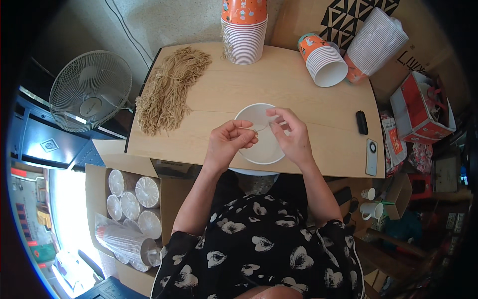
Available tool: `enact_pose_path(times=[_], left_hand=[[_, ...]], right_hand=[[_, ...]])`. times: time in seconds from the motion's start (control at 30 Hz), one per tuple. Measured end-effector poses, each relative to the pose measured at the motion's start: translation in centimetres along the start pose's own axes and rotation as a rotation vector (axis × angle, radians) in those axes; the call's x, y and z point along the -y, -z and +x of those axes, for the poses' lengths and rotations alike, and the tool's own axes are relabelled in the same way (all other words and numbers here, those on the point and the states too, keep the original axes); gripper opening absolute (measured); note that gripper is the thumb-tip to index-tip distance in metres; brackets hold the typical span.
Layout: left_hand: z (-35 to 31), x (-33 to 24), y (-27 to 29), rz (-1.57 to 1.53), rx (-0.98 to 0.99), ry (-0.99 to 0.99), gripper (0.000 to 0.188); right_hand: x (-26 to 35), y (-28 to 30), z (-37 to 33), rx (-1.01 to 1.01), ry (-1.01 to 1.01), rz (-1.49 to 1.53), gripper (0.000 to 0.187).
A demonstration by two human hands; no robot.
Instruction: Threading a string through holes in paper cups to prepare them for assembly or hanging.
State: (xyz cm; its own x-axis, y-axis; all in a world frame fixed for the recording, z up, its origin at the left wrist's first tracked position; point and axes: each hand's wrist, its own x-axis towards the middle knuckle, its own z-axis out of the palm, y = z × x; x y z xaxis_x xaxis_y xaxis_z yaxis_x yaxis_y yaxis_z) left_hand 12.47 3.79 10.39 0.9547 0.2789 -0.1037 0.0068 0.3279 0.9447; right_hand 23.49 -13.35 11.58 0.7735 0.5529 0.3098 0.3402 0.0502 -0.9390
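Note:
My left hand point(232, 140) pinches a thin pale string between thumb and fingertips. The string point(262, 129) runs in a short curve across to my right hand point(290, 135), whose thumb and fingers are bent round its other part; the exact grip there is too small to see. Both hands hover over a white round paper bucket point(264, 153), standing with its mouth up at the table's near edge. My fingers and wrists cover parts of its rim. At the far left of the table lies a large bundle of tan twine strands point(172, 89).
A tall stack of orange-and-white paper buckets point(244, 42) stands at the back. Two more stacks lean at the back right, one lying tilted point(323, 60). A black object point(361, 122) and a phone point(371, 157) lie at the right edge. Left are a fan point(91, 92) and a carton of wrapped cups point(130, 204).

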Motion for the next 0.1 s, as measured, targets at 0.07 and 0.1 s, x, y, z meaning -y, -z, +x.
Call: enact_pose_path(times=[0.07,0.1], left_hand=[[0.1,0.3,0.4,-0.049,0.005,0.04,0.029],[0.3,0.6,0.5,-0.05,0.015,0.061,0.035]], right_hand=[[0.5,0.5,-0.9,0.01,0.117,-0.319,0.031],[0.5,0.9,-1.7,0.1,-0.033,-0.301,0.034]])
